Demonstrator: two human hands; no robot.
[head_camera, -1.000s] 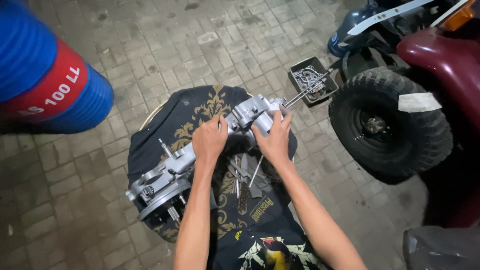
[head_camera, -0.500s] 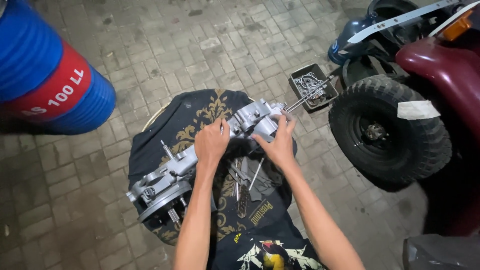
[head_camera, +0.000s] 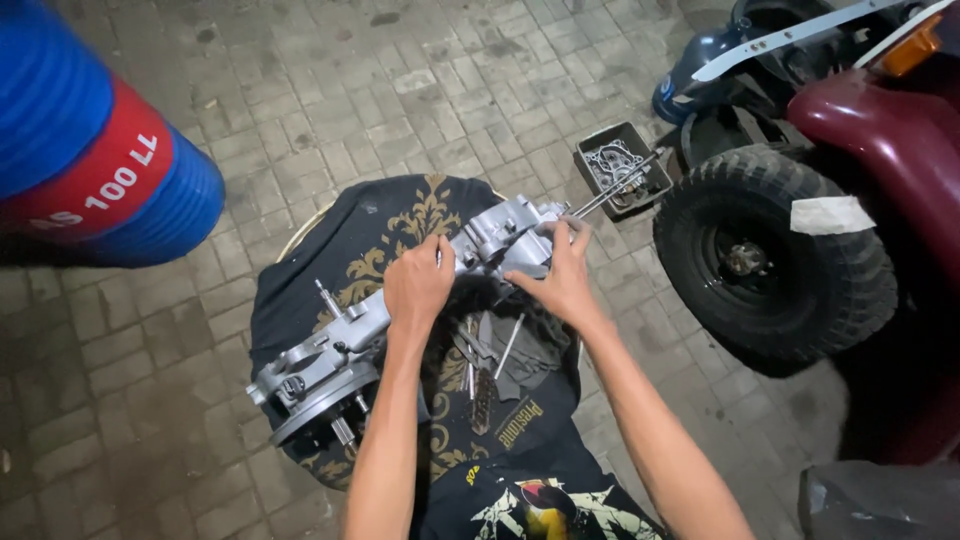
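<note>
A long grey metal engine casing (head_camera: 330, 355) lies slantwise on a black cloth with gold patterns (head_camera: 390, 225), spread over a round support. My left hand (head_camera: 418, 285) grips the casing near its middle. At the casing's upper end my right hand (head_camera: 562, 275) holds the block-shaped part, fingers curled over its edge. Thin metal rods stick out from that end toward a small tray (head_camera: 600, 190). Loose rods and tools (head_camera: 490, 365) lie on the cloth below the casing, between my forearms.
A blue barrel with a red band (head_camera: 95, 165) stands at the upper left. To the right are a knobby black tyre (head_camera: 775, 260) and a maroon vehicle body (head_camera: 890, 130). The small dark tray holds metal parts. The ground is grey paving stone (head_camera: 340, 80).
The view has shifted slightly. Both hands stay on the casing; my right hand has slid a little along its upper end.
</note>
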